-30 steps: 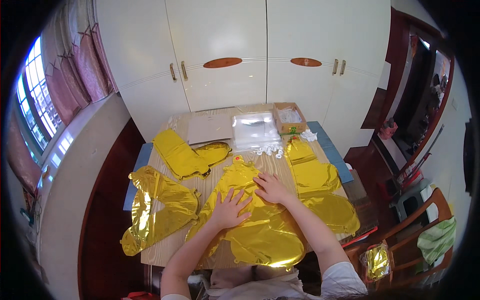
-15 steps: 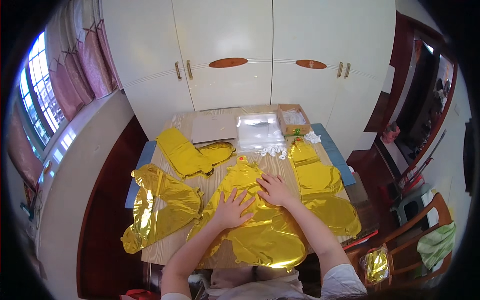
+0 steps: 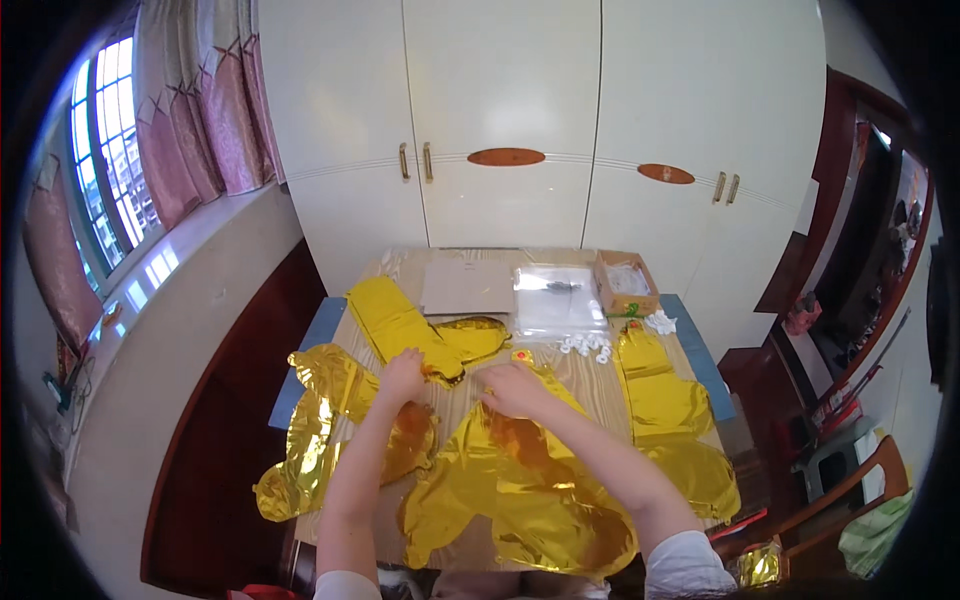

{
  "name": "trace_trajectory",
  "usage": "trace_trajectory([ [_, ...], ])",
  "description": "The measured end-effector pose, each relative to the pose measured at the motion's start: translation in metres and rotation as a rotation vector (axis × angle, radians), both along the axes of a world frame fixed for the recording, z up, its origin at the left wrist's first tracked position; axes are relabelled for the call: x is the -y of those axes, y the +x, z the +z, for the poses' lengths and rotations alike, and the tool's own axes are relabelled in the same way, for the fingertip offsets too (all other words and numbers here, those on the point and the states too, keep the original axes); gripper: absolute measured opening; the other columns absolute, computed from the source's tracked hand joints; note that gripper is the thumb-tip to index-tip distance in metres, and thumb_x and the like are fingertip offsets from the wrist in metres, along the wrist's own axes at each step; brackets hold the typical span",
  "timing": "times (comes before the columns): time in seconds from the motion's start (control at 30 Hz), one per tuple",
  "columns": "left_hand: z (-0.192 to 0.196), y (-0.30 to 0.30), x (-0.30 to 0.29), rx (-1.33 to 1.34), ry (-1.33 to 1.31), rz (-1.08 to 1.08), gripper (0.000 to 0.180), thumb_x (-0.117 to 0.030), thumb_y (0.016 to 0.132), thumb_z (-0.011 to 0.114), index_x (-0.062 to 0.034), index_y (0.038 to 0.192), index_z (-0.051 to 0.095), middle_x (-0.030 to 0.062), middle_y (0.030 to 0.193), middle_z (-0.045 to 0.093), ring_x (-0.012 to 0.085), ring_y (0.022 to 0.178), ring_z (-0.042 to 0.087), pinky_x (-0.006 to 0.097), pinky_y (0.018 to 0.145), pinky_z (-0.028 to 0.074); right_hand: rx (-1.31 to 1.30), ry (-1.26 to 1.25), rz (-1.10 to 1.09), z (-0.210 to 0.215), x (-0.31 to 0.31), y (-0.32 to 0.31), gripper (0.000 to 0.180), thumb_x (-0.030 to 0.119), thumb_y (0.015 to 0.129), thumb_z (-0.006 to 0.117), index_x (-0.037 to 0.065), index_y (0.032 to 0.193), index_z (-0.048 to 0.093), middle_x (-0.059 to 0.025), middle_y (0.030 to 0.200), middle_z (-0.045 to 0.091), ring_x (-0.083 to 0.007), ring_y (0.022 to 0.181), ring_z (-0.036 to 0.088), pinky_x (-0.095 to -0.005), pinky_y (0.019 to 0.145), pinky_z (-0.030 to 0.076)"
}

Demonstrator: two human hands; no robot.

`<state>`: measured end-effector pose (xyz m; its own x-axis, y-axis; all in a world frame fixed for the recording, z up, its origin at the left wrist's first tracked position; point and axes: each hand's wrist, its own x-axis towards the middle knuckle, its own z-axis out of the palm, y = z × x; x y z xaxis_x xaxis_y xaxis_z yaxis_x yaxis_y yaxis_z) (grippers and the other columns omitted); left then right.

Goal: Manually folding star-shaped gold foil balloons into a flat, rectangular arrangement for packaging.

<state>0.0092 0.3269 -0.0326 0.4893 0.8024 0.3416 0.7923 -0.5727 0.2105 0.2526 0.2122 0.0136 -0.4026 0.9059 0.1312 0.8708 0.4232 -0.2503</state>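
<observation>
Several flat gold foil balloons lie on the wooden table. My left hand (image 3: pixel 403 377) is at the near edge of the upper-left foil balloon (image 3: pixel 395 320), which looks folded; its fingertips are partly hidden against the foil. Over the top of the middle foil balloon (image 3: pixel 545 490) is my right hand (image 3: pixel 513 390), fingers bent and loosely apart, pointing left, with nothing visible in them. A crumpled-looking foil balloon (image 3: pixel 315 410) lies left of my left forearm. Another foil balloon (image 3: pixel 670 405) stretches along the right side.
At the back of the table (image 3: pixel 390 262) are a grey board (image 3: pixel 467 287), clear plastic bags (image 3: pixel 558 305) and a cardboard box (image 3: pixel 627 285). Small white rings (image 3: pixel 585 347) lie by the bags. A wooden chair (image 3: pixel 840 495) stands at the right; white cupboards (image 3: pixel 510 200) rise behind.
Both hands have lifted off the middle balloon, where they lay flat, and moved away from me. The left has gone to the upper-left balloon. The view has tilted up.
</observation>
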Motion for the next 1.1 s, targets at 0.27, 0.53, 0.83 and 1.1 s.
trace_trajectory([
  [0.27, 0.012, -0.008, -0.019, -0.144, -0.25, -0.01, 0.026, -0.019, 0.079, 0.057, -0.0073, 0.101, 0.067, 0.0176, 0.095, 0.068, 0.0359, 0.09, 0.065, 0.045, 0.081, 0.052, 0.234, 0.075, 0.002, -0.034, -0.103, -0.078, 0.026, 0.021, 0.085, 0.059, 0.005, 0.105, 0.066, -0.0122, 0.107, 0.067, -0.0285, 0.102, 0.064, -0.0417, 0.084, 0.051],
  [0.53, 0.019, -0.022, -0.034, -0.136, -0.299, -0.1, 0.023, -0.025, 0.075, 0.062, -0.0125, 0.092, 0.07, 0.0131, 0.089, 0.069, 0.0342, 0.084, 0.066, 0.044, 0.076, 0.053, 0.403, 0.135, 0.161, -0.035, -0.114, -0.085, 0.017, 0.014, 0.083, 0.056, 0.006, 0.083, 0.071, -0.0119, 0.087, 0.071, -0.0285, 0.082, 0.07, -0.0412, 0.066, 0.056],
  [0.83, 0.022, -0.02, -0.043, -0.143, -0.3, -0.114, 0.024, -0.03, 0.081, 0.061, -0.0146, 0.096, 0.072, 0.0118, 0.092, 0.07, 0.0333, 0.085, 0.066, 0.043, 0.077, 0.053, 0.236, 0.121, 0.059, -0.039, -0.14, -0.076, 0.018, 0.022, 0.083, 0.057, 0.011, 0.082, 0.07, -0.0117, 0.081, 0.07, -0.0321, 0.078, 0.067, -0.0441, 0.067, 0.053],
  [1.1, 0.002, -0.025, -0.055, -0.025, -0.238, -0.081, 0.021, -0.024, 0.087, 0.054, -0.011, 0.094, 0.069, 0.0156, 0.091, 0.069, 0.0362, 0.086, 0.065, 0.046, 0.077, 0.052, -0.078, 0.028, -0.063, -0.018, -0.121, -0.072, 0.016, 0.027, 0.083, 0.062, 0.012, 0.082, 0.067, -0.0092, 0.091, 0.067, -0.0309, 0.085, 0.065, -0.0426, 0.071, 0.052],
])
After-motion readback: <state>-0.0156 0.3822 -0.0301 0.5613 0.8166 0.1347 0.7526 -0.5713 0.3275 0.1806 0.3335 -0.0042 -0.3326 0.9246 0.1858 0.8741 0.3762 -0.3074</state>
